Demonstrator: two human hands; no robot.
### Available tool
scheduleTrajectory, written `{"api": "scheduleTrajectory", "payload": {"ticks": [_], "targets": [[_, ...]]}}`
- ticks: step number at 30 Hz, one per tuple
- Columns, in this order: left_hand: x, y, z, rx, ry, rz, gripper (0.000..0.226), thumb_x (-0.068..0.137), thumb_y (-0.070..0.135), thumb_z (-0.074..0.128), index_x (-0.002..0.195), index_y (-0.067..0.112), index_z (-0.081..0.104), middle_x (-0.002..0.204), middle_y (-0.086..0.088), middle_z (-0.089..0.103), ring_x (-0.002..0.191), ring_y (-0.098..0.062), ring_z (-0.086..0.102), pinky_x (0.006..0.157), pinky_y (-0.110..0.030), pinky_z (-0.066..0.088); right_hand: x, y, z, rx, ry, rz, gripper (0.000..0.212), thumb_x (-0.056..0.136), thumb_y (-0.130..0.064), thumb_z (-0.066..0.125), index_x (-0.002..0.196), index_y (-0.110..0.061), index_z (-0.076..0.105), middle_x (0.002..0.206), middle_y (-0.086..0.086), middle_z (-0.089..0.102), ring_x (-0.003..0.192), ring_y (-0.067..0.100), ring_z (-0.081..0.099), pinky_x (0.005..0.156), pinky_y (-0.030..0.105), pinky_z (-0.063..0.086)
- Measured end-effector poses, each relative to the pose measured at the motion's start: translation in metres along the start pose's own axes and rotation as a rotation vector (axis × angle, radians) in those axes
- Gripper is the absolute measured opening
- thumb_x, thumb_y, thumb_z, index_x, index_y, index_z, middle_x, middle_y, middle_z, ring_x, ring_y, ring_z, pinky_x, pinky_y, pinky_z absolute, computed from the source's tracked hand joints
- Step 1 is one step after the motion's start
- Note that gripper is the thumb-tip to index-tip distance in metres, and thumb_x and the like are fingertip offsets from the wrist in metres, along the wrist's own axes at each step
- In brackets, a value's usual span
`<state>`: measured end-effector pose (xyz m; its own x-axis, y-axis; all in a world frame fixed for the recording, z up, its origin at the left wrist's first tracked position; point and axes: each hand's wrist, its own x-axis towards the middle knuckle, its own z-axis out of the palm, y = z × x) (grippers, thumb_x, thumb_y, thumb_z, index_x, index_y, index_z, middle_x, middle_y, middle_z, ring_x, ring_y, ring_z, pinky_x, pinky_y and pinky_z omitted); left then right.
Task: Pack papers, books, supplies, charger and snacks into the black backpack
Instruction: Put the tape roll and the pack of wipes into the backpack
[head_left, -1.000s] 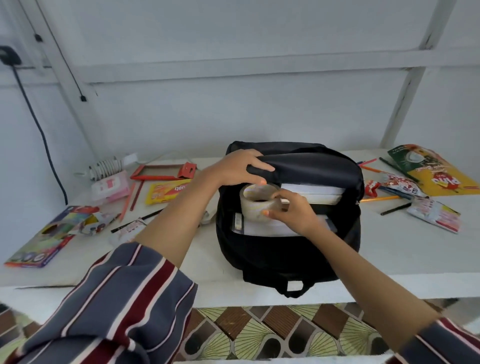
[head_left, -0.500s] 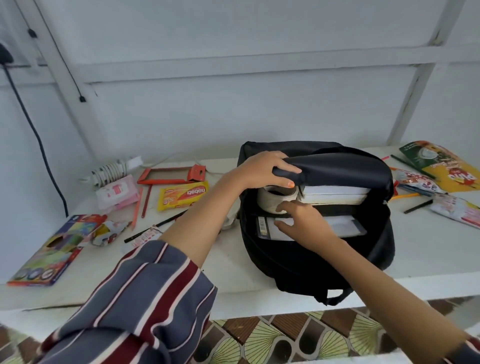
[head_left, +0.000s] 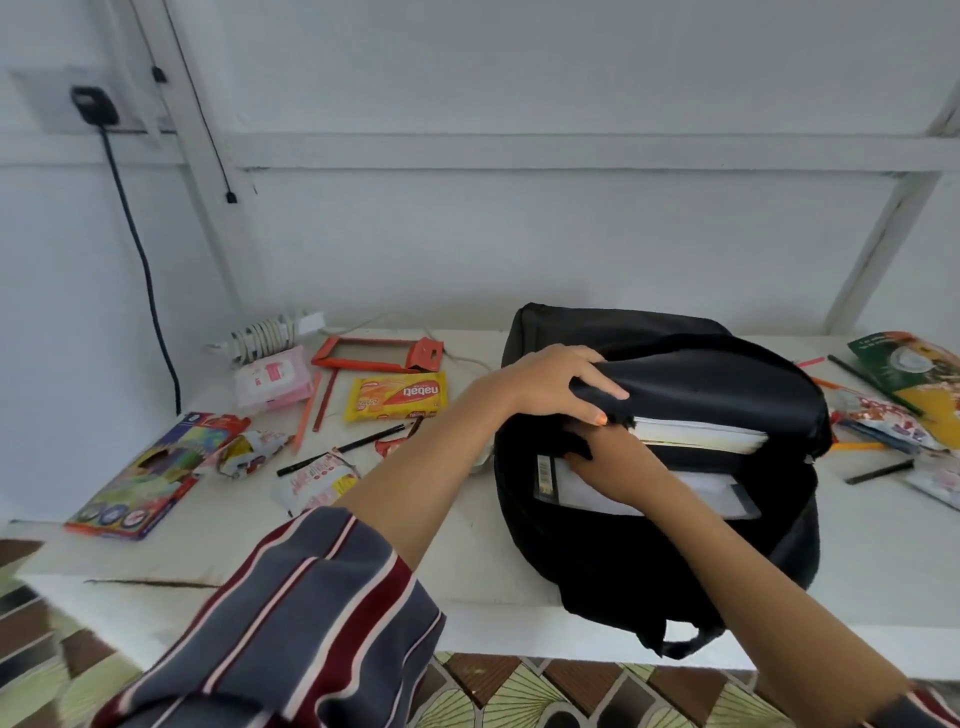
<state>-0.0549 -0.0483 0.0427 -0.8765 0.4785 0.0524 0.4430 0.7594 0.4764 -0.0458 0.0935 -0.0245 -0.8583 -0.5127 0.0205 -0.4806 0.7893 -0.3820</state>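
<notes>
The black backpack lies open on the white table. My left hand grips its top flap and holds the opening wide. My right hand reaches into the opening, its fingers hidden under the flap. A thick white book and white papers show inside. The tape roll is out of sight. Still on the table lie a yellow snack pack, a white charger with coiled cable and a coloured-pencil box.
Left of the bag lie a pink tissue pack, an orange frame, pencils and small wrappers. To the right are a green-yellow snack bag, more packets and pencils. A black cable hangs from a wall socket.
My right hand pushed the tape roll down into the backpack; the roll is now out of sight and the hand is deeper under the flap. The view shifted left.
</notes>
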Motion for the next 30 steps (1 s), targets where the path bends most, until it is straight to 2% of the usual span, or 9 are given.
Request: {"api": "scheduleTrajectory", "payload": {"ticks": [3, 7, 10, 13, 18, 21, 24, 26, 30], "targets": [[-0.018, 0.004, -0.009, -0.237, 0.051, -0.04, 0.028, 0.089, 0.023, 0.062, 0.117, 0.021, 0.065, 0.136, 0.0, 0.052, 0.124, -0.01, 0.046, 0.104, -0.024, 0.03, -0.027, -0.029, -0.002, 0.033, -0.061, -0.1, 0.037, 0.093, -0.019, 0.051, 0.13, -0.016, 0.053, 0.13, 0.002, 0.056, 0.12, 0.02, 0.052, 0.101, 0.031, 0.041], [-0.056, -0.017, -0.031, -0.572, 0.396, -0.132, 0.019, 0.091, 0.018, 0.059, 0.106, 0.019, 0.069, 0.099, 0.012, 0.068, 0.092, -0.002, 0.062, 0.086, -0.018, 0.048, -0.03, -0.087, -0.005, 0.227, -0.129, -0.351, 0.03, 0.093, -0.014, 0.052, 0.122, -0.014, 0.061, 0.12, 0.003, 0.064, 0.111, 0.016, 0.059, 0.097, 0.031, 0.045], [-0.09, -0.068, -0.042, -0.444, 0.622, -0.291, 0.017, 0.09, 0.019, 0.059, 0.104, 0.017, 0.07, 0.094, 0.011, 0.067, 0.091, -0.008, 0.063, 0.087, -0.03, 0.052, 0.002, -0.131, 0.004, 0.428, -0.09, -0.332, 0.032, 0.091, -0.006, 0.052, 0.122, -0.009, 0.06, 0.121, 0.002, 0.062, 0.11, 0.012, 0.057, 0.094, 0.022, 0.044], [-0.136, -0.127, -0.051, -0.237, 0.691, -0.494, 0.021, 0.09, 0.018, 0.059, 0.108, 0.013, 0.068, 0.107, -0.001, 0.067, 0.098, -0.017, 0.062, 0.093, -0.036, 0.048, 0.049, -0.167, 0.026, 0.577, -0.08, -0.256, 0.032, 0.089, -0.003, 0.053, 0.121, -0.008, 0.059, 0.117, 0.009, 0.062, 0.106, 0.017, 0.058, 0.082, 0.02, 0.043], [-0.208, -0.205, -0.059, -0.15, 0.644, -0.81, 0.04, 0.087, 0.019, 0.059, 0.127, 0.017, 0.053, 0.125, -0.01, 0.057, 0.109, -0.024, 0.054, 0.088, -0.031, 0.044, 0.13, -0.217, 0.069, 0.594, -0.091, -0.188, 0.039, 0.089, -0.006, 0.054, 0.128, -0.009, 0.053, 0.092, 0.009, 0.058, 0.083, 0.017, 0.053, 0.06, 0.021, 0.04], [-0.233, -0.241, -0.065, -0.168, 0.501, -0.923, 0.056, 0.09, 0.022, 0.057, 0.141, 0.015, 0.036, 0.136, -0.016, 0.047, 0.121, -0.031, 0.047, 0.096, -0.032, 0.038, 0.175, -0.24, 0.095, 0.557, -0.09, -0.15, 0.042, 0.089, -0.008, 0.055, 0.131, -0.008, 0.051, 0.094, 0.008, 0.053, 0.087, 0.017, 0.051, 0.072, 0.021, 0.037], [-0.242, -0.273, -0.073, -0.22, 0.44, -0.936, 0.061, 0.093, 0.024, 0.054, 0.146, 0.017, 0.024, 0.141, -0.018, 0.041, 0.125, -0.031, 0.044, 0.094, -0.032, 0.038, 0.21, -0.256, 0.116, 0.529, -0.124, -0.119, 0.042, 0.092, -0.013, 0.055, 0.133, -0.009, 0.049, 0.126, 0.012, 0.054, 0.114, 0.024, 0.052, 0.092, 0.027, 0.038], [-0.241, -0.294, -0.078, -0.226, 0.425, -0.936, 0.062, 0.094, 0.026, 0.052, 0.147, 0.02, 0.02, 0.144, -0.015, 0.039, 0.126, -0.031, 0.044, 0.095, -0.032, 0.037, 0.229, -0.264, 0.128, 0.508, -0.123, -0.102, 0.041, 0.092, -0.016, 0.055, 0.132, -0.011, 0.049, 0.138, 0.01, 0.048, 0.124, 0.024, 0.046, 0.099, 0.028, 0.035], [-0.235, -0.323, -0.081, -0.158, 0.369, -0.92, 0.056, 0.096, 0.034, 0.046, 0.146, 0.023, 0.024, 0.148, -0.008, 0.036, 0.127, -0.03, 0.044, 0.103, -0.035, 0.035, 0.258, -0.276, 0.143, 0.517, -0.134, -0.051, 0.04, 0.091, -0.018, 0.057, 0.131, -0.013, 0.052, 0.142, 0.009, 0.044, 0.129, 0.024, 0.041, 0.104, 0.032, 0.032]]}}
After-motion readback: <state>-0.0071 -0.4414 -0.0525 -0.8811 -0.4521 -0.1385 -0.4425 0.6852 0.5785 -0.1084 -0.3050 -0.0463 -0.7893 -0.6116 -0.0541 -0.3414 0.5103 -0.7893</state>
